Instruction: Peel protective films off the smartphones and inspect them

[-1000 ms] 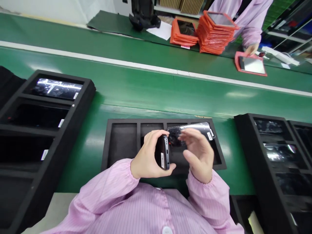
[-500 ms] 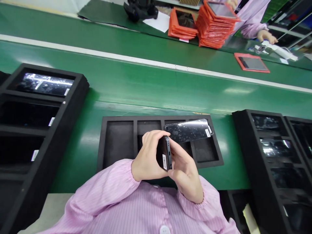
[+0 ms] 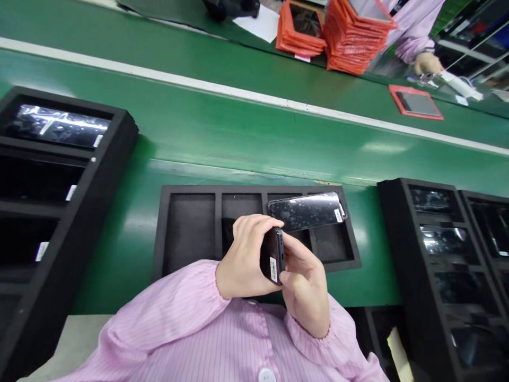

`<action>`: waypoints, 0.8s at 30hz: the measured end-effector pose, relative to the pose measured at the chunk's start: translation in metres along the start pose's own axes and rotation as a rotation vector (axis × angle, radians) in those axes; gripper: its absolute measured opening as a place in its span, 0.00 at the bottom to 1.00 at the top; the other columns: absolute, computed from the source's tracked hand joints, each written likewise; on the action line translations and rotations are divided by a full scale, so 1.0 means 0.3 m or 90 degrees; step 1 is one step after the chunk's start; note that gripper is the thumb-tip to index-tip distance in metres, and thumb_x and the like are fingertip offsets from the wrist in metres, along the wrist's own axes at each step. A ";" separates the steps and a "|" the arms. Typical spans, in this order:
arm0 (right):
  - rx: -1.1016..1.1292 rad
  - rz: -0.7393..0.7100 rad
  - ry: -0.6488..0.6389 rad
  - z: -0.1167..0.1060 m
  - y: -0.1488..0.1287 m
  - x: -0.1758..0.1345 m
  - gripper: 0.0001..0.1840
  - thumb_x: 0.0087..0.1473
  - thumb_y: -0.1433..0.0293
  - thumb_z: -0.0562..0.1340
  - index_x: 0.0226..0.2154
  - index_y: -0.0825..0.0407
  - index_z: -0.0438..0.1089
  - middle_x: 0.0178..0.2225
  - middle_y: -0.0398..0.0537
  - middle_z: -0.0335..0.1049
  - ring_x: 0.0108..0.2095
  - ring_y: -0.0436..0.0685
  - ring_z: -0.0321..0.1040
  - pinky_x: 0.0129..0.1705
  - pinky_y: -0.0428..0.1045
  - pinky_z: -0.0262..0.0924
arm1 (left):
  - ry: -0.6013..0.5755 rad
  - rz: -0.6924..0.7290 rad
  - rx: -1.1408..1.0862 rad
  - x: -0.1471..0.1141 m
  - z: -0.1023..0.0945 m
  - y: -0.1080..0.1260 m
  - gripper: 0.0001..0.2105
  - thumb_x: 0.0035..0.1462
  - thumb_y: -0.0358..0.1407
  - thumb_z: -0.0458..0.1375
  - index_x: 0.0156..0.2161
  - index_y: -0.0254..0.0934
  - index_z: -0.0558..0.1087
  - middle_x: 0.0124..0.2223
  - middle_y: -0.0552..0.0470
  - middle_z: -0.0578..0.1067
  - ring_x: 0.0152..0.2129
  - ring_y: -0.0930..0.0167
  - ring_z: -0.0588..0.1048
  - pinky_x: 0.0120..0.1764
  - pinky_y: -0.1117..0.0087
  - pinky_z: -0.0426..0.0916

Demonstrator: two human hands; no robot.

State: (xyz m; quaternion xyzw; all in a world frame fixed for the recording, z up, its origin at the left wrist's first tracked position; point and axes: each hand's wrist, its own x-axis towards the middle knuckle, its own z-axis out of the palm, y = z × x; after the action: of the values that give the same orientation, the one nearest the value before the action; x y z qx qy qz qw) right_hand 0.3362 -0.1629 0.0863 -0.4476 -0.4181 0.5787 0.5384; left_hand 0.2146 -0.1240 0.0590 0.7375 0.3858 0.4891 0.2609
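A dark smartphone (image 3: 279, 252) with a white barcode label is held up on edge in front of my chest, its port end toward me. My left hand (image 3: 248, 257) wraps round it from the left, fingers over the top edge. From the right, my right hand (image 3: 304, 278) grips the same phone, thumb at its lower corner. Behind my hands lies a black foam tray (image 3: 254, 189) with several compartments. A second phone (image 3: 308, 211), covered in film with a white label, rests tilted across the tray's right-hand dividers.
Stacked black trays with phones stand at the left (image 3: 115, 154) and right (image 3: 393, 228). Across the green bench (image 3: 238, 138), a co-worker's hand (image 3: 428, 62) is near a white device (image 3: 461, 85). Red-wrapped stacks (image 3: 356, 40) and a single red-wrapped phone (image 3: 415, 102) lie there.
My hands and the held phone have shifted slightly right and down, with the phone turned a little. The co-worker's hand has moved slightly left. The camera view has also shifted a little.
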 end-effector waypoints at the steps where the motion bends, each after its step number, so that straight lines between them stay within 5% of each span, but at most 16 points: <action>1: -0.012 -0.003 0.008 -0.001 0.001 -0.002 0.35 0.43 0.81 0.56 0.52 0.39 0.73 0.49 0.40 0.75 0.48 0.58 0.73 0.50 0.53 0.71 | 0.002 0.004 0.006 0.000 0.003 0.001 0.30 0.46 0.39 0.61 0.54 0.37 0.58 0.47 0.44 0.69 0.45 0.60 0.70 0.49 0.55 0.62; 12: -0.140 -0.050 0.063 0.007 -0.004 -0.022 0.31 0.49 0.81 0.55 0.52 0.41 0.73 0.50 0.41 0.74 0.49 0.56 0.73 0.49 0.51 0.72 | 0.009 0.008 0.031 -0.001 0.017 0.006 0.26 0.48 0.36 0.57 0.54 0.37 0.59 0.46 0.44 0.70 0.44 0.60 0.71 0.49 0.56 0.61; 24: -0.080 -0.011 0.047 0.002 -0.013 -0.025 0.32 0.47 0.81 0.54 0.52 0.43 0.72 0.51 0.43 0.74 0.52 0.61 0.71 0.54 0.58 0.70 | 0.007 0.004 0.029 -0.005 0.020 0.007 0.27 0.48 0.37 0.59 0.54 0.38 0.60 0.46 0.43 0.70 0.44 0.59 0.71 0.49 0.55 0.61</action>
State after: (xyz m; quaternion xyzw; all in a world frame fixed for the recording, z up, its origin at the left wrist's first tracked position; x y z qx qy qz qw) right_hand 0.3368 -0.1701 0.0906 -0.4977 -0.4377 0.5298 0.5292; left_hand 0.2204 -0.1263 0.0576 0.7415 0.3960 0.4853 0.2405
